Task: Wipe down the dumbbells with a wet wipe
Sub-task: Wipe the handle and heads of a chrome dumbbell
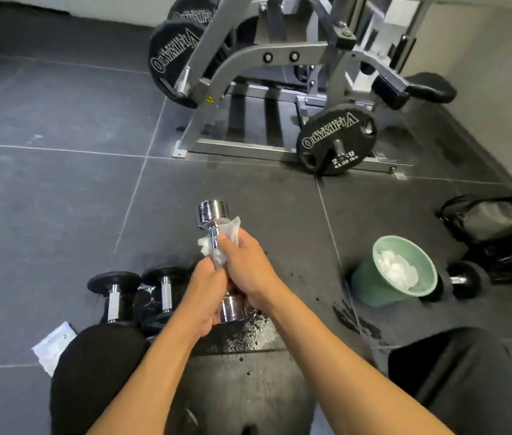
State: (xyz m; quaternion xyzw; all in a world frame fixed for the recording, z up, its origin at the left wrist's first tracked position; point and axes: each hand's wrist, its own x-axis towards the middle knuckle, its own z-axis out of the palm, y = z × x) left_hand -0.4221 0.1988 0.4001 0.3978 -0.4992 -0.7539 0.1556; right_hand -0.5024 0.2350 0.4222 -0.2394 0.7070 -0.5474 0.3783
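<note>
A person kneels on the floor point(44, 199), which is laid with dark rubber tiles with pale seams, and a wet patch point(242, 334) shines between the black-trousered knees. A white packet point(52, 346) lies beside the left knee; its print is too small to read.

The hands are close together on a chrome dumbbell point(214, 211) held tilted above the floor. The left hand point(204, 290) grips its near end, and the right hand point(245, 262) is clamped on a white wet wipe point(229, 230) wrapped round the handle just below the far head. Two black dumbbells point(113, 296) lie side by side just left of the hands.

To the right a green bin point(371, 287) leans over, with crumpled white wipes point(397, 268) inside. A third black dumbbell point(462, 281) lies just behind it, near a black bag point(493, 221).

Farther off stands a grey steel weight machine point(248, 58) with a yellow warning sticker point(209, 100). Its low peg carries a black plate point(336, 139) marked "OLYMPIA" and "44.09 lbs". More OLYMPIA plates point(173, 54) hang at the upper left. A pale wall rises on the right.
</note>
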